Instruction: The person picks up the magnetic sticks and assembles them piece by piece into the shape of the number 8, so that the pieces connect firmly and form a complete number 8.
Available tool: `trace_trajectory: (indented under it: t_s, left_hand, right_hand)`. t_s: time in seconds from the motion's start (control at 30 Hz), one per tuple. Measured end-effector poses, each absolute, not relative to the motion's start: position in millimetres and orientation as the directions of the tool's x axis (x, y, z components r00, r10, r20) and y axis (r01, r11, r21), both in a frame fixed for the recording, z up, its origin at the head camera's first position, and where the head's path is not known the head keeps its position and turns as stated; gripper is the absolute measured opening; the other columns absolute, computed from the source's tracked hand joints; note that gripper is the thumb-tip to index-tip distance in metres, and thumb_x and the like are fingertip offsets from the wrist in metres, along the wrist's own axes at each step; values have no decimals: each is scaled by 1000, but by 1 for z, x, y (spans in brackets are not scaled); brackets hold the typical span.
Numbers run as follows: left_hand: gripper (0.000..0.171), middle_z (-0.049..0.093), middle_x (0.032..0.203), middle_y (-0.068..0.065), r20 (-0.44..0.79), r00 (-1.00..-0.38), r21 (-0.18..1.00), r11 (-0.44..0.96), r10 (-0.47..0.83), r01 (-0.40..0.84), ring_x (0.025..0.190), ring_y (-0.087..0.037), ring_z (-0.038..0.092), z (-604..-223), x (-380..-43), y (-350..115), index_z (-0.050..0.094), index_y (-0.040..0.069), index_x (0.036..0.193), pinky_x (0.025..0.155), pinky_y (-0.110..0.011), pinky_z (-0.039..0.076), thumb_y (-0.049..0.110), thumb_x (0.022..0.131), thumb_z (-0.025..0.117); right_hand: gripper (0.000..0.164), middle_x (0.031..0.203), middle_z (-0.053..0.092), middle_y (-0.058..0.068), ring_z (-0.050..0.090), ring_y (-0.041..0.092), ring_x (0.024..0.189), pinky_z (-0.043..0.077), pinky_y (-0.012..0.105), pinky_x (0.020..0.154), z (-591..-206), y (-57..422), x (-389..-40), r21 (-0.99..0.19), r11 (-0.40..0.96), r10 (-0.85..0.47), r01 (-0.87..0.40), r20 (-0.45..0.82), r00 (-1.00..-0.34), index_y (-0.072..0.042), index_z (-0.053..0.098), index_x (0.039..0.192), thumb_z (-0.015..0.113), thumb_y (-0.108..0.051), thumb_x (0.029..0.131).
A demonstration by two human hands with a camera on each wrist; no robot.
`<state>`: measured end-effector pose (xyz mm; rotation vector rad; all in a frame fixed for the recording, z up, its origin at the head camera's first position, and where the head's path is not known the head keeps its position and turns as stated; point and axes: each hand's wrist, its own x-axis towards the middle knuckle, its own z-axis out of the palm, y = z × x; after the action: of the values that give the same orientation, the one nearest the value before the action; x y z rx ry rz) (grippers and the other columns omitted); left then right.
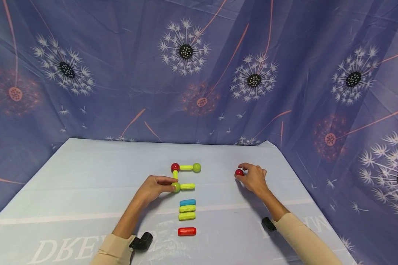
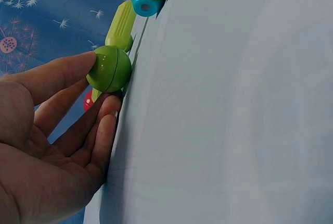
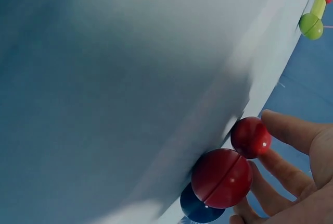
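My left hand (image 1: pixel 156 188) pinches a green ball (image 2: pixel 110 69) between thumb and fingers. A yellow-green rod (image 1: pixel 187 186) joins that ball on its right. Another rod (image 1: pixel 175 174) runs from it to a red ball (image 1: pixel 175 167), from which a third rod (image 1: pixel 186 167) leads to a second green ball (image 1: pixel 196 167). Over on the right, my right hand (image 1: pixel 254 179) has thumb and fingers round a loose red ball (image 3: pixel 251 137). Beside that one, in the right wrist view, are a larger-looking red ball (image 3: pixel 222 178) and a dark blue ball (image 3: pixel 202 206); the head view hides both behind the hand.
In front of the joined pieces lie a blue rod (image 1: pixel 187 202), two yellow-green rods (image 1: pixel 187 208) and, nearer me, a red rod (image 1: pixel 187 231). They rest on a pale cloth-covered table (image 1: pixel 86 173). A purple dandelion-print curtain (image 1: pixel 136 73) hangs behind and to the right.
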<state>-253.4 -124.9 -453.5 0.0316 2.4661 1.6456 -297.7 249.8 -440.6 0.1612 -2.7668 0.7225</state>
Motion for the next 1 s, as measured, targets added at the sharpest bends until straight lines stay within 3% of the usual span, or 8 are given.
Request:
trace_trajectory:
  t_s: [0.53,0.77,0.87,1.0]
  left_hand:
    - [28,76,113,-2,-120,-986,917,392,113,-67,115,-21,65,-456,-254,-124,81,18,110,102,-49,48,21,82,84]
    - [28,76,113,-2,-125,-986,913,401,108,-72,116,-22,65,-457,-254,-124,81,19,110,101,-49,49,22,82,84]
    - [27,76,113,-2,-127,-986,913,401,106,-75,116,-22,65,-456,-254,-124,81,19,109,101,-49,49,21,83,84]
    - [27,76,113,-2,-130,-986,917,391,105,-80,116,-22,65,-456,-253,-123,81,18,110,101,-48,49,21,83,84]
  right_hand:
    - [33,97,77,16,63,42,93,29,52,84,-444,248,-297,-450,873,-48,-190,308,-950,-3,76,110,83,-13,79]
    - [34,100,77,16,67,40,97,30,53,90,-441,237,-293,-493,844,-73,-212,285,-956,-2,75,112,82,-15,81]
    - [34,100,77,15,68,37,99,39,52,93,-439,230,-291,-518,831,-72,-206,267,-961,-4,75,113,82,-16,81]
    - [33,99,77,12,69,33,100,52,49,83,-437,219,-287,-543,812,-81,-214,257,-963,-7,76,112,83,-16,81]
